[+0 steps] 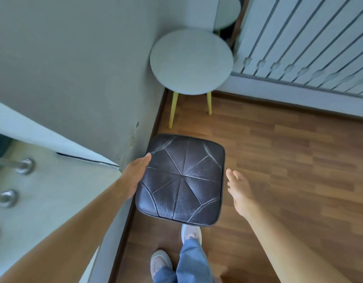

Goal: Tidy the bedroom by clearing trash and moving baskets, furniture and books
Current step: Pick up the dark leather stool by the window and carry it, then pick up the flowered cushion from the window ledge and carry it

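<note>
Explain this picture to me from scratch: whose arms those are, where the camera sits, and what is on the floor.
There is no machine here. A person wears a camera on the head, looking down, so you see their own arms, jeans and shoes.

The left hand lies flat against the left edge of a black leather stool. The right hand is open and spread beside the stool's right edge, not touching it. Nothing is gripped or lifted as far as the picture shows.

The stool stands on a wooden floor, close to a grey wall. Behind it, in the corner, is a round grey stool with yellow legs. A white door with metal fittings is at the left.
</note>
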Tool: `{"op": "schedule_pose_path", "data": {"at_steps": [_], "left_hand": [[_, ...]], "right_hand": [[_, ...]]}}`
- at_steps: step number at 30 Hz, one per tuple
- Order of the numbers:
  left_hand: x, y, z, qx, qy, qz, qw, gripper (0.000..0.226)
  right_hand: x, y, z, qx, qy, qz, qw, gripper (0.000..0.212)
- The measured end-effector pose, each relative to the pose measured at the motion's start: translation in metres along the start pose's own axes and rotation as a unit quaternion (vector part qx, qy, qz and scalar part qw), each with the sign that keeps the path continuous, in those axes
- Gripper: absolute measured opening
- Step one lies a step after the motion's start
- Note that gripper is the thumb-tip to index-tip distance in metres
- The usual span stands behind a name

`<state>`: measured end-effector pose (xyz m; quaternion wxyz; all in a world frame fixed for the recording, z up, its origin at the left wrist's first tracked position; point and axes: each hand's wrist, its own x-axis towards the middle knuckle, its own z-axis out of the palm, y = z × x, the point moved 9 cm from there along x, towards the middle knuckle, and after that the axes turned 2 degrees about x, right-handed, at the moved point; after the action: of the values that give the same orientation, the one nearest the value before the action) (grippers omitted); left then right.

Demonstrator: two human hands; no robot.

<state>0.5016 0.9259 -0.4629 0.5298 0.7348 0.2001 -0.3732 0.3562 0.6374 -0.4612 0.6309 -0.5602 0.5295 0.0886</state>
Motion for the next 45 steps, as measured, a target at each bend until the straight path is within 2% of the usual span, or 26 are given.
{"op": "schedule_pose_path", "data": {"at_steps": [1,3,5,11,16,25,31,38,45], "left_hand": [[-0.023,0.018,0.003,0.003,-0.017,0.011,1.0,0.033],[-0.061,0.045,0.002,0.009,-0.036,0.027,0.999,0.055],[-0.097,0.068,0.001,0.003,-0.058,0.043,0.997,0.063],[-0.19,0.112,0.002,-0.011,-0.105,0.087,0.991,0.067],[-0.244,0.135,-0.015,-0.03,-0.1,0.121,0.987,0.07],[-0.302,0.147,-0.029,-0.024,-0.114,0.178,0.977,0.072],[-0.331,0.146,-0.041,-0.035,-0.1,0.197,0.975,0.07],[-0.375,0.145,-0.085,-0.086,-0.046,0.224,0.97,0.067],[-0.405,0.089,-0.118,-0.157,0.026,0.202,0.966,0.068]], "right_hand": [[-0.021,-0.015,-0.001,0.008,-0.009,-0.01,1.0,0.062],[-0.055,-0.042,-0.003,0.017,-0.025,-0.032,0.999,0.055],[-0.09,-0.065,-0.002,0.036,-0.039,-0.053,0.997,0.052],[-0.194,-0.12,-0.003,0.084,-0.091,-0.1,0.987,0.06],[-0.263,-0.144,-0.013,0.061,-0.114,-0.136,0.982,0.062],[-0.319,-0.149,-0.029,0.03,-0.115,-0.175,0.977,0.063],[-0.347,-0.157,-0.02,0.022,-0.139,-0.198,0.97,0.062],[-0.385,-0.181,0.014,-0.013,-0.2,-0.236,0.951,0.062],[-0.409,-0.136,0.052,-0.065,-0.29,-0.219,0.929,0.064]]}}
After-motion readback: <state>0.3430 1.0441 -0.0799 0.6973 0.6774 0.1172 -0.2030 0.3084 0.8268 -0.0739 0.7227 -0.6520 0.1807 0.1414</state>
